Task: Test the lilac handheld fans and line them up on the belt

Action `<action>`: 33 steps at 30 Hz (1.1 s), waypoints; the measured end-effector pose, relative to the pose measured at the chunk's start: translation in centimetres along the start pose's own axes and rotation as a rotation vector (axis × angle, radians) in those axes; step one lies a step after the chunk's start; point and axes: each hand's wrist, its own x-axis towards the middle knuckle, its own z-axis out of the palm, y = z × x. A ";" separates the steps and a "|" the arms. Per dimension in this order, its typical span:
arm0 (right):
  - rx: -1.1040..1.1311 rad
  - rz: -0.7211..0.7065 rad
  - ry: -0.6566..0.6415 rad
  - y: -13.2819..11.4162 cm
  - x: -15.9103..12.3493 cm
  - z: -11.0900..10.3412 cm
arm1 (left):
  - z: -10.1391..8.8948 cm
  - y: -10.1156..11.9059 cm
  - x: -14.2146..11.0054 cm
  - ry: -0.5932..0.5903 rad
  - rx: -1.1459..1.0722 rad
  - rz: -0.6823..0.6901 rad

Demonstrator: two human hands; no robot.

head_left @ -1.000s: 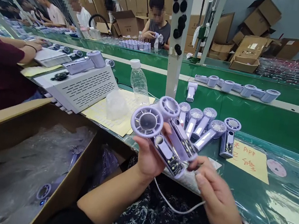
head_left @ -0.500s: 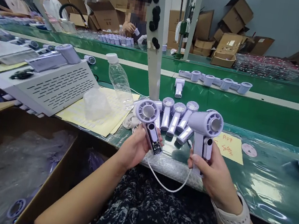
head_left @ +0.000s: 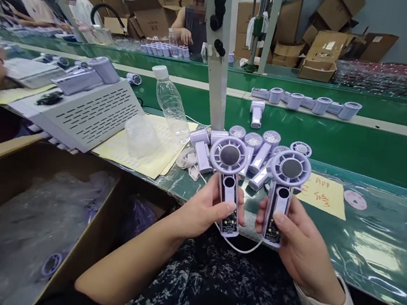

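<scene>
Two lilac handheld fans with exposed circuit boards in their handles are held upright side by side. My left hand [head_left: 213, 208] is closed round the handle of the left fan [head_left: 229, 157], its thumb on the handle's front. Round the right fan [head_left: 290, 169] my right hand [head_left: 298, 227] is wrapped in the same way, thumb near the black button. A white cable [head_left: 240, 250] loops below the two handles; its ends are hidden. Just behind the held fans, several more lilac fans [head_left: 261, 154] lie on the green bench.
At left, a slotted grey metal box [head_left: 89, 114] carries fans. A plastic bottle [head_left: 171, 98] leans beside a clear cup [head_left: 140, 137] on yellow paper. An open carton [head_left: 100, 218] with plastic bags stands low left. More fans [head_left: 322, 106] line the far ledge. Co-workers sit across and at left.
Both fans have turned so their round faces and board sides point toward me. My hands have come closer together, and the left one has moved right. The view has shifted slightly.
</scene>
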 end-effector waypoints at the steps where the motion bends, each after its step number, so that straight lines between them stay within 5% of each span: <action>1: 0.015 0.026 0.015 0.2 0.1 0.1 | 0.0 -0.2 0.0 0.002 0.002 -0.022; 8: 0.062 0.058 -0.015 0.0 0.0 0.2 | 0.2 -0.2 -0.2 0.014 -0.036 -0.065; 14: 0.047 0.021 -0.135 -0.6 -0.6 0.0 | 1.3 1.0 -0.7 -0.130 -0.133 -0.067; 22: 0.068 0.088 -0.133 -0.1 -0.6 -0.5 | 0.5 -0.6 0.0 -0.027 -0.001 -0.043; 29: 0.104 0.152 0.018 1.4 0.6 -0.8 | -0.3 -1.3 0.7 0.186 -0.073 -0.189; 33: 0.049 0.137 -0.042 1.2 0.3 -0.9 | 0.0 -0.7 0.3 0.130 -0.073 -0.136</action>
